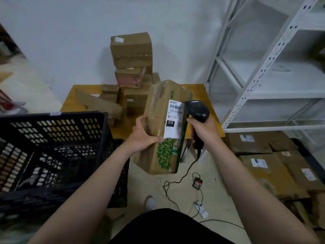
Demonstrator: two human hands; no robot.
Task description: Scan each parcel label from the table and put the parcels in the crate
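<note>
Now left grip (144,136) clasps the parcel (156,104), right grip (204,131) clutches the scanner (197,110) beside its label (173,118).

1. The table (202,92) stands at 12 o'clock from the person, against the wall (70,32).
2. A pile of boxes (131,50) sits on the table toward its far edge.
3. The parcel (158,152) is above the table's near edge. The left hand (144,136) grips it at its 9 o'clock side.
4. The right hand (204,127) holds the scanner (197,110) just beside the label (174,118), at the label's 3 o'clock.
5. The crate (52,117) stands at 9 o'clock, just left of the table.
6. The shelves (263,67) stand at 2 o'clock, right of the table.
7. More boxes (272,164) lie on the floor at 4 o'clock, before the shelves.
</note>
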